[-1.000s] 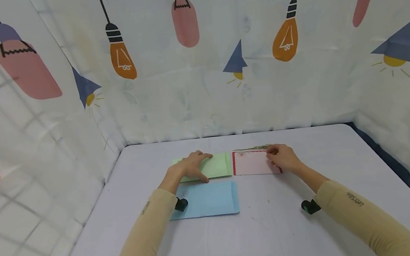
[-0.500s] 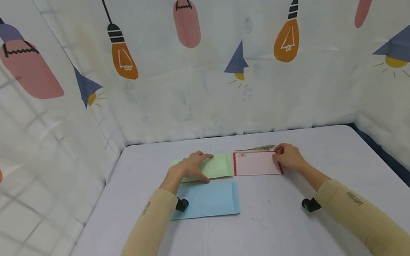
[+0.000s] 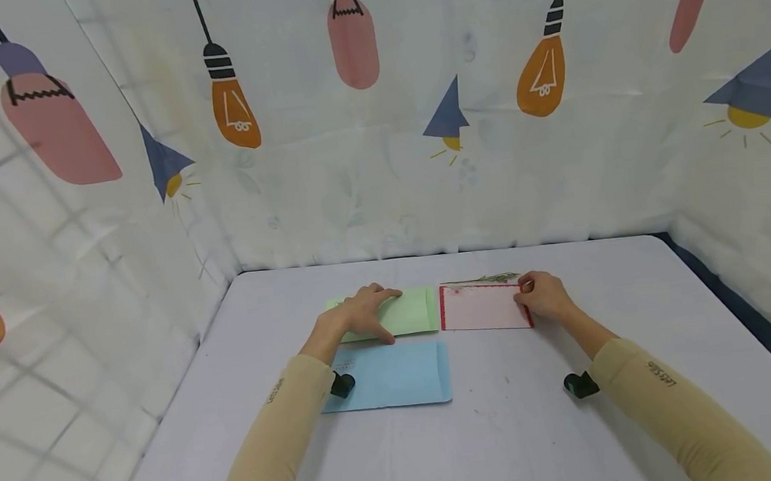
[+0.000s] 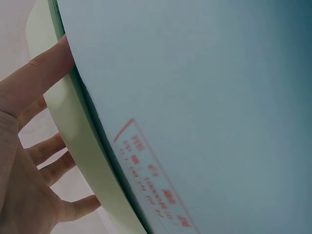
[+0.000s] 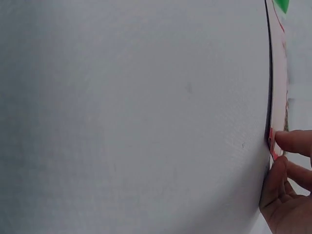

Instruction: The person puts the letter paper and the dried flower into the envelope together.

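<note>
Paper in three colours, laid flat on the white table: green envelope at the far side, pink card with red edging just to its right, blue envelope on the near side. Note left hand spread over the green envelope, fingers apart, thumb at the near edge; probably laid so to keep that piece from sliding. Cannot tell how firmly pressed. Compare right hand, with thumb and fingertips pinching the pink card by its right edge, toward the far corner: a hold apt for small shifts, with most of the face left uncovered. Observe the slight gap between green and pink, perhaps there to avoid overlap. Along the pink card's far edge, thin sprig-like strip; cannot tell whether printed or loose.
</note>
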### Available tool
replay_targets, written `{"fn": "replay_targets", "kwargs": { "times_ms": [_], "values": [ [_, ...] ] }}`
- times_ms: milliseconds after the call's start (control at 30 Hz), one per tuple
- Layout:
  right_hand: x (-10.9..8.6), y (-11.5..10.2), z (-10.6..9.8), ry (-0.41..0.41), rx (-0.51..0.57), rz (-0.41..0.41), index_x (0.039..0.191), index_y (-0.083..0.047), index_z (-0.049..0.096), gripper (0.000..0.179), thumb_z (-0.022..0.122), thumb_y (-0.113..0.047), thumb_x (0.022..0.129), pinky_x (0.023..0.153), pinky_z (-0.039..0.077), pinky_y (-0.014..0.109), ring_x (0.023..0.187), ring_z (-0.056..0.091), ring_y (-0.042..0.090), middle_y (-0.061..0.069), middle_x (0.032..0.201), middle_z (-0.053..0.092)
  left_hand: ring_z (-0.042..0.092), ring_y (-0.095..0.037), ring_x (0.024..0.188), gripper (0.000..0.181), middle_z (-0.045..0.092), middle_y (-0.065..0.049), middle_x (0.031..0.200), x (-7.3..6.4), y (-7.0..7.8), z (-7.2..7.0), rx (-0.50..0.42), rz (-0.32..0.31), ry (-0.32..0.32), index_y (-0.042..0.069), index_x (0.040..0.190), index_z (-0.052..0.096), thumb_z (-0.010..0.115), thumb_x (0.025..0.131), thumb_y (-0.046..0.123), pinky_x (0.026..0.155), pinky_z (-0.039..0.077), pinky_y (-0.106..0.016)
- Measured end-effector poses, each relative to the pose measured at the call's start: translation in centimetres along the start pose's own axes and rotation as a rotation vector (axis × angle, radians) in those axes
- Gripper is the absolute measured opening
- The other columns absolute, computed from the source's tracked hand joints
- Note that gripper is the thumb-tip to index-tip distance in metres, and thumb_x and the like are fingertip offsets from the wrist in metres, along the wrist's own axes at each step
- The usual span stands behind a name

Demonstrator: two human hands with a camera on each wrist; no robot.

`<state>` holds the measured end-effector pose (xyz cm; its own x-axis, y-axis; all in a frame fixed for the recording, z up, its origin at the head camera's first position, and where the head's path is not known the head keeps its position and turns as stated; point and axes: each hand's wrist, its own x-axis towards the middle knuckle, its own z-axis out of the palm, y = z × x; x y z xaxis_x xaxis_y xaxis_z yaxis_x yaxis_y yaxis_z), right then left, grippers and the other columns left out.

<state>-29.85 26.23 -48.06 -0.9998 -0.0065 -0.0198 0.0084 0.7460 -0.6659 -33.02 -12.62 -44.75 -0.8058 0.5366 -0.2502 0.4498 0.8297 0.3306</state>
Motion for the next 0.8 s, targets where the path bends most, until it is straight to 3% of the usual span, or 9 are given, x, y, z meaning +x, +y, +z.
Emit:
{"fn": "replay_targets", "kwargs": {
  "times_ms": [433,667,800],
  "values": [
    [-0.02,0.29,0.03,0.035,0.021,-0.017,0.116,0.009,0.06,0.034,0.073,-0.01,0.091,0.08,0.048,0.043,0.091,0.059,0.033,0.019,0.1,0.062,0.038,-0.031,0.139,0.091,0.038,-0.01,0.154,-0.09,-0.01,-0.14,0.011,0.002,-0.001,0.027,0.158,0.041,0.088,0.081,0.041,0.106,0.038,-0.061],
    [-0.45,0.08,-0.17,0.062,0.077,-0.016,0.112,0.007,0.061,0.025,0.069,-0.005,0.091,0.076,0.048,0.037,0.093,0.06,0.033,0.018,0.099,0.064,0.039,-0.032,0.138,0.091,0.038,-0.01,0.154,-0.18,0.2,-0.21,0.004,-0.012,-0.004,0.028,0.158,0.041,0.088,0.081,0.04,0.105,0.039,-0.061],
    [-0.53,0.37,-0.31,0.07,0.161,0.0,0.114,0.007,0.063,0.024,0.067,-0.006,0.094,0.071,0.05,0.032,0.089,0.062,0.028,0.017,0.101,0.065,0.039,-0.032,0.137,0.091,0.038,-0.01,0.154,-0.2,0.22,-0.15,0.007,-0.019,-0.005,0.028,0.158,0.041,0.088,0.081,0.041,0.105,0.038,-0.062]
  ]
}}
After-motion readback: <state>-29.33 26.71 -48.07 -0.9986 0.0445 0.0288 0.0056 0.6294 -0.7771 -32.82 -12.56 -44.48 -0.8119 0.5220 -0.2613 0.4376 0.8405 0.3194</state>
